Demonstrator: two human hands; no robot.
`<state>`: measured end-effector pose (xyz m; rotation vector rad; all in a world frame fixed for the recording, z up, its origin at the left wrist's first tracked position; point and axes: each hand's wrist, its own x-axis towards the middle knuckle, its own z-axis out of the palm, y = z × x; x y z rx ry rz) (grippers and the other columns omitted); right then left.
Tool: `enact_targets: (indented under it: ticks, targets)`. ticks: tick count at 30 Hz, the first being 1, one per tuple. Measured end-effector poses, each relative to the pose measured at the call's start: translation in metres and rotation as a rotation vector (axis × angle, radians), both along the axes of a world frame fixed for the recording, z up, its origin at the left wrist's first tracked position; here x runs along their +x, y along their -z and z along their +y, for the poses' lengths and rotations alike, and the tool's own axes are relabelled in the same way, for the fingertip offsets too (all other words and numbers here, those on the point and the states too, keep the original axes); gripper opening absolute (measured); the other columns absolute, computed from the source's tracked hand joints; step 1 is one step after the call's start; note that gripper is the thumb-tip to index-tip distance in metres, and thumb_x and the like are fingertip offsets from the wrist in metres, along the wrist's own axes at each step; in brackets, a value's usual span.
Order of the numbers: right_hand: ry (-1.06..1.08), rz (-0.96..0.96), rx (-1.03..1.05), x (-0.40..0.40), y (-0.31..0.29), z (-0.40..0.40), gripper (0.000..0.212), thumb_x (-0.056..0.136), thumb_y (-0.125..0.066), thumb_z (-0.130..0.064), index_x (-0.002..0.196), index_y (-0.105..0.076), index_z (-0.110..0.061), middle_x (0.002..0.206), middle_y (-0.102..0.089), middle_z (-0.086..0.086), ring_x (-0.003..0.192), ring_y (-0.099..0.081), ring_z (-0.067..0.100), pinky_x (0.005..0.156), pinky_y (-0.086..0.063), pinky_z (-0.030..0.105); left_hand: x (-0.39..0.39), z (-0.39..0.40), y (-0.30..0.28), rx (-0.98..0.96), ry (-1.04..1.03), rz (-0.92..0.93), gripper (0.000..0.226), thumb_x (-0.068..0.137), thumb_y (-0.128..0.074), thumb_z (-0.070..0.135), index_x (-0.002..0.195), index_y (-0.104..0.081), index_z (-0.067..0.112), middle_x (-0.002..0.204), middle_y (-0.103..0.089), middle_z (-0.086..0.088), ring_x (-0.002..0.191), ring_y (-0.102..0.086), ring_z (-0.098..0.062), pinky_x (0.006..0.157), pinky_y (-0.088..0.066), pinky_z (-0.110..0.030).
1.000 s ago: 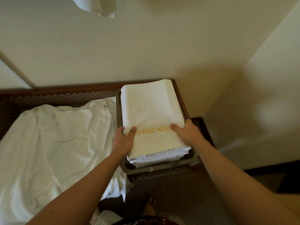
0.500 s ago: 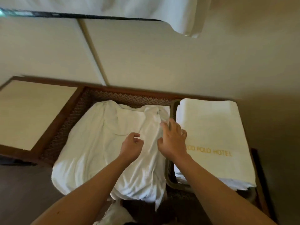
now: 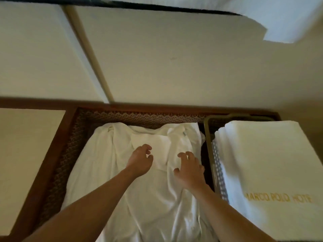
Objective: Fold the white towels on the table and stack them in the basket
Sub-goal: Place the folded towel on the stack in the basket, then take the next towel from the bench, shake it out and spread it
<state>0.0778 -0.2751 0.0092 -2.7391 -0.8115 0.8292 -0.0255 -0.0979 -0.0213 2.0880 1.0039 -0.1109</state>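
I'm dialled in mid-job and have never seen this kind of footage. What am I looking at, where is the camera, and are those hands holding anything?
There is no machine here: a person is working with bare hands, and the single camera sits on their head, looking forward and down, so both forearms reach in from the bottom edge. The left hand and the right hand are over a crumpled white towel spread on a dark wooden table with a patterned top. Their fingers are curled toward the cloth, but the blur hides whether either has gripped it. To the right stands a basket holding folded white towels; the top one carries gold hotel lettering. A pale wall rises behind the table.
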Motion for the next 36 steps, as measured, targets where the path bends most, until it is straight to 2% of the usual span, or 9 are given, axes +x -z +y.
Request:
enact_targets:
  ticks: [8,11,18,22,25,28,33,35,36]
  targets:
    - [0.241,0.034,-0.004,-0.010,0.015,0.039,0.053,0.094,-0.058,-0.029,0.144,-0.039,-0.028,0.152,-0.033,-0.001,0.138,-0.038,0.028,0.110,-0.035,0.054,0.063,0.068,0.038,0.382,0.580,0.348,0.061,0.098,-0.052,0.040,0.154,-0.028,0.033,0.167,-0.013,-0.004,0.152,-0.014,-0.032,0.121,-0.019,-0.052]
    - [0.299,0.044,0.009,-0.014,0.011,0.041,0.053,0.094,-0.058,-0.029,0.143,-0.040,-0.030,0.152,-0.032,-0.002,0.138,-0.038,0.027,0.110,-0.034,0.054,0.064,0.076,0.048,0.402,0.627,0.462,0.060,0.098,-0.051,0.040,0.153,-0.028,0.033,0.160,-0.030,-0.007,0.149,-0.021,-0.035,0.120,-0.018,-0.052]
    - [0.339,0.004,0.051,-0.030,-0.003,0.043,0.054,0.094,-0.059,-0.027,0.144,-0.040,-0.029,0.152,-0.033,-0.001,0.136,-0.039,0.026,0.109,-0.034,0.054,0.036,0.072,0.031,0.402,0.536,0.080,0.036,0.100,-0.058,0.033,0.135,-0.053,0.023,0.127,-0.065,-0.005,0.117,-0.059,-0.026,0.105,-0.038,-0.037]
    - [0.296,-0.028,0.095,-0.049,-0.012,0.040,0.066,0.095,-0.060,-0.028,0.154,-0.029,-0.033,0.161,-0.023,0.000,0.142,-0.033,0.027,0.109,-0.033,0.053,0.004,0.051,-0.006,0.227,0.561,-0.098,0.035,0.098,-0.062,0.023,0.132,-0.062,0.017,0.123,-0.063,-0.006,0.113,-0.060,-0.027,0.102,-0.046,-0.035]
    - [0.128,-0.104,0.105,-0.070,-0.025,0.026,0.082,0.094,-0.063,-0.025,0.159,-0.016,-0.043,0.170,-0.001,-0.001,0.150,-0.022,0.027,0.111,-0.031,0.055,-0.027,0.029,-0.039,0.133,0.746,-0.258,0.023,0.097,-0.065,0.019,0.119,-0.071,0.021,0.102,-0.055,0.008,0.092,-0.053,-0.013,0.091,-0.045,-0.031]
    - [0.004,-0.154,0.123,-0.090,-0.042,0.006,0.070,0.096,-0.062,-0.026,0.155,-0.028,-0.044,0.170,0.009,-0.006,0.153,-0.011,0.023,0.114,-0.025,0.055,-0.050,0.010,-0.073,0.117,0.837,-0.367,0.023,0.094,-0.068,0.015,0.114,-0.075,0.025,0.092,-0.050,0.014,0.079,-0.048,-0.003,0.078,-0.039,-0.022]
    - [-0.085,-0.180,0.141,-0.137,-0.069,-0.027,0.044,0.099,-0.056,-0.043,0.142,-0.054,-0.036,0.162,-0.032,-0.015,0.155,-0.012,0.012,0.118,-0.014,0.055,-0.103,-0.023,-0.119,0.095,0.899,-0.527,0.024,0.091,-0.071,0.012,0.108,-0.077,0.027,0.082,-0.045,0.018,0.075,-0.051,0.002,0.071,-0.038,-0.012]
    - [-0.022,-0.176,0.114,-0.163,-0.079,-0.040,0.033,0.102,-0.048,-0.046,0.130,-0.061,-0.033,0.133,-0.061,-0.012,0.141,-0.039,0.014,0.117,-0.018,0.055,-0.132,-0.035,-0.128,0.108,0.845,-0.588,0.022,0.090,-0.074,0.017,0.110,-0.076,0.025,0.086,-0.051,0.016,0.079,-0.055,-0.001,0.073,-0.041,-0.012]
    - [0.029,-0.189,0.157,-0.175,-0.082,-0.045,0.026,0.104,-0.046,-0.044,0.116,-0.064,-0.030,0.112,-0.068,-0.008,0.119,-0.055,0.018,0.112,-0.026,0.053,-0.146,-0.039,-0.129,0.121,0.804,-0.612,0.024,0.089,-0.077,0.022,0.113,-0.074,0.026,0.091,-0.054,0.015,0.083,-0.056,-0.002,0.075,-0.042,-0.012]
